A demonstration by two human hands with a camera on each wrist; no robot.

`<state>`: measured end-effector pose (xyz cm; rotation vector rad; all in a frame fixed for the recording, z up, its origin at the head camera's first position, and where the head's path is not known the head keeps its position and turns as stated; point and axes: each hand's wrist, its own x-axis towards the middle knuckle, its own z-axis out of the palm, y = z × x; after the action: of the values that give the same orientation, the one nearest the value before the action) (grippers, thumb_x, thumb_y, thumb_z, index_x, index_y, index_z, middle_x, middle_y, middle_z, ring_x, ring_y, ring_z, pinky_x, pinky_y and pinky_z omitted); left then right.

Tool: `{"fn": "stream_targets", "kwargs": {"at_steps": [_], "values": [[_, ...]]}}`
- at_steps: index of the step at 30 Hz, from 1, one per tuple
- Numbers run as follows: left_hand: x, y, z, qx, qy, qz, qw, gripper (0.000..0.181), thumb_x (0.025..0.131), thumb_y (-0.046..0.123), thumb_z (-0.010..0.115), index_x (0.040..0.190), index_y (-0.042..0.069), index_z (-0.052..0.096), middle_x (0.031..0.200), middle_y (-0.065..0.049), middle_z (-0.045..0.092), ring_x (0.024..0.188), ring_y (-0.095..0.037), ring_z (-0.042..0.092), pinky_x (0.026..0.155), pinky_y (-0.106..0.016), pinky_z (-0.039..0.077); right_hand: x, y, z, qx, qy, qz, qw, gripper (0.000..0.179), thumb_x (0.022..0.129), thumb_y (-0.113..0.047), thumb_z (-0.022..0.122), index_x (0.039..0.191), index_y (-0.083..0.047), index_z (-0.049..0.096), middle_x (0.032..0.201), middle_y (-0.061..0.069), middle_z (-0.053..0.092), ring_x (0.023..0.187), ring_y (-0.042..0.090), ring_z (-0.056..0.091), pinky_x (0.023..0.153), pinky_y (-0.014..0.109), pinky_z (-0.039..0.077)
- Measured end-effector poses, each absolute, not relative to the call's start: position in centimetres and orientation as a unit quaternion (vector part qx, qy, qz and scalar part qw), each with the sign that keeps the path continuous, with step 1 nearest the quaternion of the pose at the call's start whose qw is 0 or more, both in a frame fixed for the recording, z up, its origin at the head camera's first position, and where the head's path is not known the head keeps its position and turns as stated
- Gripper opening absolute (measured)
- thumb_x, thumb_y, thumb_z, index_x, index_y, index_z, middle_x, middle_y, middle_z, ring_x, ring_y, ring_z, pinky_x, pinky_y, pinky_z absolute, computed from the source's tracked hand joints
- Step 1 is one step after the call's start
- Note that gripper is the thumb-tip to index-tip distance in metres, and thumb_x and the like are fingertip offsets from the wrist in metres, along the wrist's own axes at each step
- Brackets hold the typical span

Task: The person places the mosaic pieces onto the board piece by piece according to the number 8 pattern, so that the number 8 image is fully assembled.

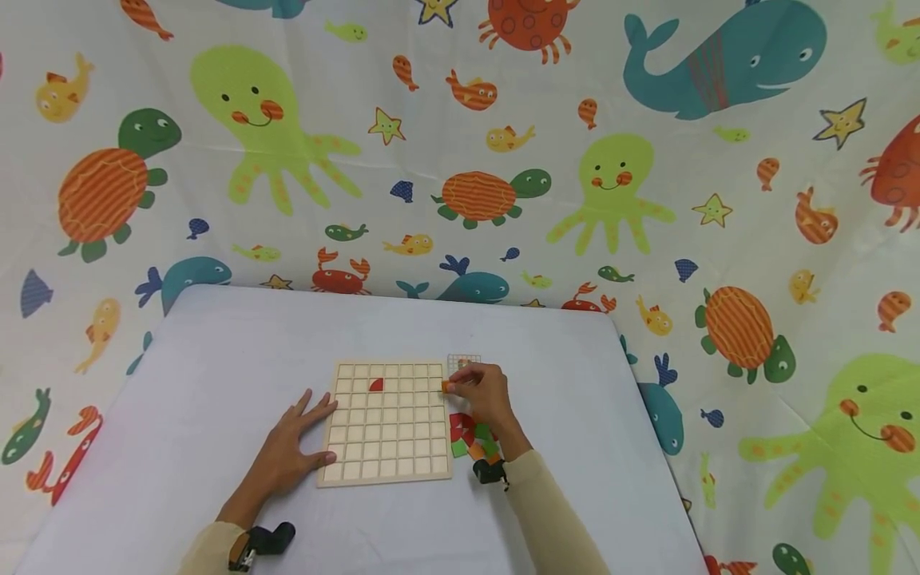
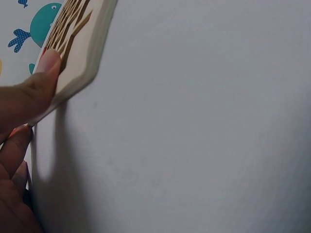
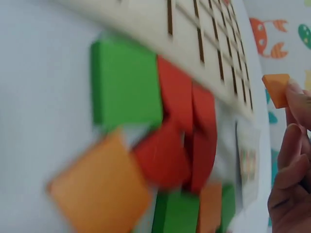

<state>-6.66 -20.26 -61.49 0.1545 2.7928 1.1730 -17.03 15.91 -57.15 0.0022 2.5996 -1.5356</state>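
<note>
On the table lies a light wooden board (image 1: 384, 481) with a grid of square cells. A red quarter-round piece (image 1: 377, 385) sits in a cell of an upper row. At the board's left side my left hand (image 1: 286, 449) has its fingers spread; in the left wrist view the thumb (image 2: 47, 68) rests over the board's edge. My right hand (image 1: 489, 395) pinches an orange tile (image 3: 277, 90) between thumb and fingers, beside the board's upper right edge. In the head view that tile is small and partly covered by the fingers.
Right of the board is a loose pile of tiles, among them a green square (image 3: 129, 85), red pieces (image 3: 163, 155) and an orange square (image 3: 102, 187). A small card with a printed grid (image 1: 454, 361) lies behind the right hand. A sea-animal cloth (image 1: 402, 160) hangs behind.
</note>
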Motion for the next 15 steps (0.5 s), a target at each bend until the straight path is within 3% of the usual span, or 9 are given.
{"fn": "stream_targets", "kwargs": {"at_steps": [8,15], "values": [[-6.6,-20.0,-61.3,0.054,0.921,0.385,0.041,0.093,0.075,0.037,0.094,0.156,0.013,0.054,0.171,-0.029,0.029,0.151,-0.070,0.022,0.117,-0.086,0.023,-17.2,12.1,-57.1,-0.006,0.839,-0.540,0.061,0.008,0.087,-0.021,0.089,0.091,-0.017,0.083,0.096,0.000,0.079,0.081,0.015,0.067,0.068,0.026,0.054],[-6.6,-20.1,-61.3,0.046,0.919,0.388,0.051,0.093,0.076,0.034,0.094,0.157,0.015,0.052,0.173,-0.029,0.025,0.152,-0.070,0.020,0.117,-0.086,0.022,-17.7,8.9,-57.4,-0.006,0.850,-0.523,0.058,0.005,0.088,-0.020,0.089,0.088,-0.017,0.085,0.092,-0.004,0.080,0.086,0.009,0.068,0.067,0.024,0.054]]}}
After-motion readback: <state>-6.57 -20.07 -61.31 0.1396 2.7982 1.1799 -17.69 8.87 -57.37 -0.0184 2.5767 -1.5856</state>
